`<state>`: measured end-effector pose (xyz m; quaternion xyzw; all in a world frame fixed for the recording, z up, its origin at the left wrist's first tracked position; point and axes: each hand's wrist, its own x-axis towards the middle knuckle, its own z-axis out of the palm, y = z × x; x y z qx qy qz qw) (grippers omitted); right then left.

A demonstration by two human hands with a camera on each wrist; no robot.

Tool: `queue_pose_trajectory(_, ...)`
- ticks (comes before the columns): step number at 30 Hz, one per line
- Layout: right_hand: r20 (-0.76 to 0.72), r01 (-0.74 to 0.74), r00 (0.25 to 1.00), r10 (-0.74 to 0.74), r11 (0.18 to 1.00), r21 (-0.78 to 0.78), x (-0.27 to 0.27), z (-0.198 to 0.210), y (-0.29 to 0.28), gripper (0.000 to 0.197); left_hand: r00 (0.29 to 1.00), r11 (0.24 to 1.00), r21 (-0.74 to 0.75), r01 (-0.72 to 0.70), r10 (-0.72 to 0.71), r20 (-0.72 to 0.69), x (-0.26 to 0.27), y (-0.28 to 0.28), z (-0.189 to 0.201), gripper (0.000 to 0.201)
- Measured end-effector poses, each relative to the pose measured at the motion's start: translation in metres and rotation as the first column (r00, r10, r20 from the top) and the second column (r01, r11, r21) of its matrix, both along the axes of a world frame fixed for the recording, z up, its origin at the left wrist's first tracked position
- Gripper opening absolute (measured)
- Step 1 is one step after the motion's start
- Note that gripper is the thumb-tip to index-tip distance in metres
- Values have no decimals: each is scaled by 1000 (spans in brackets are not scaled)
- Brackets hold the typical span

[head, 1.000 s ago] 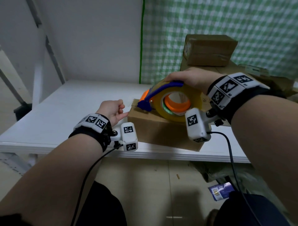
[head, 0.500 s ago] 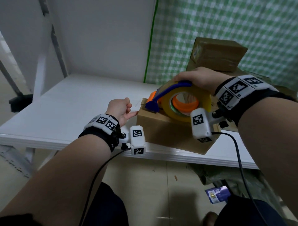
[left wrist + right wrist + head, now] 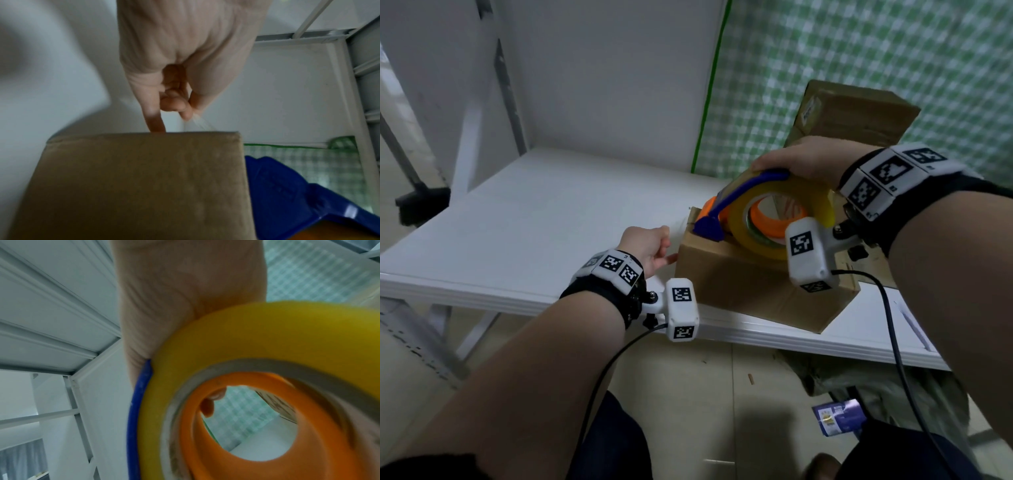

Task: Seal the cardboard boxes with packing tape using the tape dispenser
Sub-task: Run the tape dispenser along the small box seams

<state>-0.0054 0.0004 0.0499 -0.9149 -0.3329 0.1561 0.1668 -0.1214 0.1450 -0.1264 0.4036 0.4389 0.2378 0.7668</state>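
Observation:
A brown cardboard box (image 3: 750,291) lies near the front edge of the white table (image 3: 544,226). On its top rests a blue and orange tape dispenser (image 3: 722,209) with a yellow tape roll (image 3: 822,202). My right hand (image 3: 804,161) grips the dispenser from above, its nose at the box's left end. My left hand (image 3: 650,245) sits against the box's left side. In the left wrist view its index finger touches the top edge of the box (image 3: 139,186), and the other fingers (image 3: 180,108) pinch a clear tape end (image 3: 199,124). The right wrist view is filled by the roll (image 3: 267,329) and orange hub (image 3: 329,443).
More cardboard boxes (image 3: 856,113) are stacked at the back right against a green checked curtain (image 3: 876,61). A white wall closes the back left. The table's front edge (image 3: 774,341) runs just below the box. A blue packet (image 3: 839,416) lies on the floor.
The head view has swung slightly, so everything sits further right. Both hands keep their holds and the dispenser stays at the box's left end.

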Motion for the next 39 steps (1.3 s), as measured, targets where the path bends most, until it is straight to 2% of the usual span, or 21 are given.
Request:
queue_pose_trajectory(2,57,2,998,2,997,-72,-4,3,6,44,999,999,23,34,-33,-34,1,-1,-4,17)
queue_pose_trajectory(4,120,28,993,-15,993,-115,-13,4,14,32,997,997,45,67,-65,-44,2,-1,-7,13)
queue_pose_trajectory(5,149,2,989,22,987,-159,-16,4,19,27,996,995,58,83,-80,-46,3,0,-9,11)
queue_pose_trajectory(7,256,-10,964,76,968,-250,-19,-5,28,30,993,990,85,113,-110,-48,4,0,-12,9)
queue_pose_trajectory(10,356,109,934,-38,977,-183,-16,-22,45,23,989,980,148,132,-119,-92,6,-1,-15,11)
queue_pose_trajectory(12,424,272,885,-191,952,-138,-24,-30,52,33,984,967,215,138,-109,-142,7,-2,-16,16)
queue_pose_trajectory(13,454,310,865,-216,940,-144,-28,-33,55,36,981,958,247,144,-106,-161,6,-3,-16,18)
queue_pose_trajectory(18,635,333,769,-77,896,-295,-39,-41,55,40,966,905,376,199,-117,-230,2,-2,-16,23)
queue_pose_trajectory(23,696,360,718,-11,861,-358,-48,-46,61,42,914,739,574,353,-139,-382,3,2,-20,36)
queue_pose_trajectory(31,747,362,665,9,870,-333,-46,-51,61,44,914,697,603,388,-205,-351,11,7,-33,31)
queue_pose_trajectory(33,749,360,662,6,874,-326,-46,-51,61,44,877,622,636,456,-193,-439,11,12,-33,29)
queue_pose_trajectory(36,759,357,651,11,878,-319,-45,-52,60,43,766,500,610,614,-191,-614,4,20,-36,24)
queue_pose_trajectory(37,762,356,647,12,880,-316,-44,-52,60,43,758,501,603,621,-186,-626,2,23,-35,24)
queue_pose_trajectory(39,767,356,642,9,883,-308,-44,-53,60,44,832,576,628,522,-181,-525,-3,24,-26,31)
